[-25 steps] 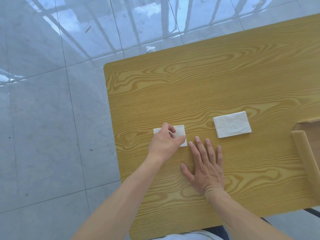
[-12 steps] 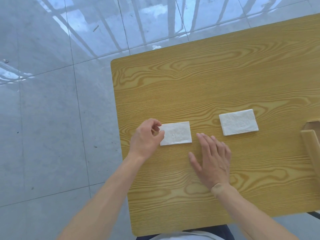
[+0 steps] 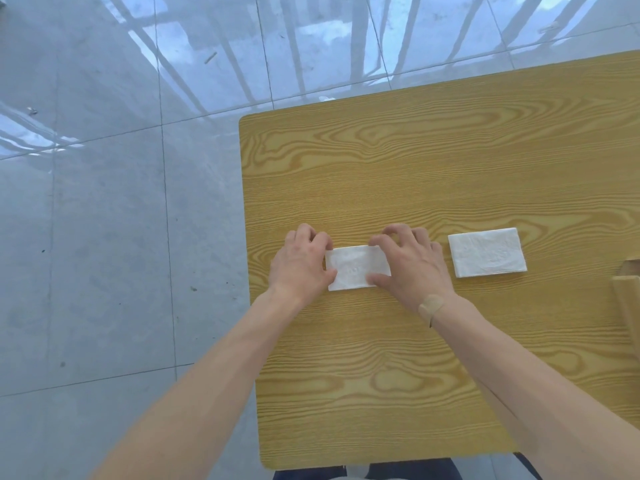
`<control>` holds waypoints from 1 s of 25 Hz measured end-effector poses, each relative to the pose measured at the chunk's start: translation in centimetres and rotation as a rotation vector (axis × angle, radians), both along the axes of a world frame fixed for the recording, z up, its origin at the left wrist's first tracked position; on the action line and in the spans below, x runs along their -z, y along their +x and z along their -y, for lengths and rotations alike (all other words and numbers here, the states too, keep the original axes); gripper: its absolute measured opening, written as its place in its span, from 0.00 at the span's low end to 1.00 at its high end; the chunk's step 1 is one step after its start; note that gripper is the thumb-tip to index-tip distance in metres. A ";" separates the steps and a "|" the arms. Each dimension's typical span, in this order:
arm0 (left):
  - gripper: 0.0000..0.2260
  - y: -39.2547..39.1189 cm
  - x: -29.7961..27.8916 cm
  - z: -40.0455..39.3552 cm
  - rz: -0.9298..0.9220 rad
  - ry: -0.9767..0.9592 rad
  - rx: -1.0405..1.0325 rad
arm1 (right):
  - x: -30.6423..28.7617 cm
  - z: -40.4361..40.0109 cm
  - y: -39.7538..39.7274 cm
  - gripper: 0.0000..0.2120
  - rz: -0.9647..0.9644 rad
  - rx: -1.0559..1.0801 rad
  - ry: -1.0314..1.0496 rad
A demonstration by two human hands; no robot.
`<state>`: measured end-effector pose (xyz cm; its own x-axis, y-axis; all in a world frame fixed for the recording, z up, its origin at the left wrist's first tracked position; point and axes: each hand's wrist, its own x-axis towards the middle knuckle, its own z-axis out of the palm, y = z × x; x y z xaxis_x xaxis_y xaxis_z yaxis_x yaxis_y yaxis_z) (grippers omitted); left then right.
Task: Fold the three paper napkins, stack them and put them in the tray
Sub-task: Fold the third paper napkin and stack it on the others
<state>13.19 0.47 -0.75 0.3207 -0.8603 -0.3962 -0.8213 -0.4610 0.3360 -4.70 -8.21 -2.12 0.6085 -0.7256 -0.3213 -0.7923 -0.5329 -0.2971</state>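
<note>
Left hand: the left hand [image 3: 300, 263] is reaching in from the lower left, forearm stretched across the table's corner, fingers curled and thumb gripping the left end of the folded napkin [image 3: 356, 268]
Right hand: the right hand [image 3: 410, 265] is coming in from the lower right, fingers bent over the napkin's far edge and thumb pressing its near right corner, so that it is pinching that end; a tan plaster [image 3: 431, 304] is sitting on the wrist
Napkin in hand: the white folded rectangle is lying flat on the table [image 3: 415, 174], near its left edge, held between both hands with only its middle showing
Second napkin: another folded napkin [image 3: 486, 256] is lying flat just to the right of the right hand, apart from it, slightly tilted
Tray: a pale wooden tray [image 3: 627, 306] is poking in at the right edge of the view, mostly cut off, near the second napkin but not touching it
Surroundings: glossy grey floor tiles [image 3: 104, 202] are reflecting window bars beyond and to the left of the wood-grain table
</note>
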 end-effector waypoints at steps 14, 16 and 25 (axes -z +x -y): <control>0.10 0.5 -1.1 -2.4 -0.405 -0.229 -0.128 | -1.9 0.2 -0.7 0.05 0.372 0.216 0.257; 0.10 0.7 -1.2 -3.1 -0.470 -0.282 -0.182 | -2.7 -0.4 -1.3 0.07 0.480 0.265 0.355; 0.05 0.5 0.4 -4.8 -0.556 -0.226 -0.290 | -1.4 -3.9 -1.5 0.09 0.469 0.287 0.284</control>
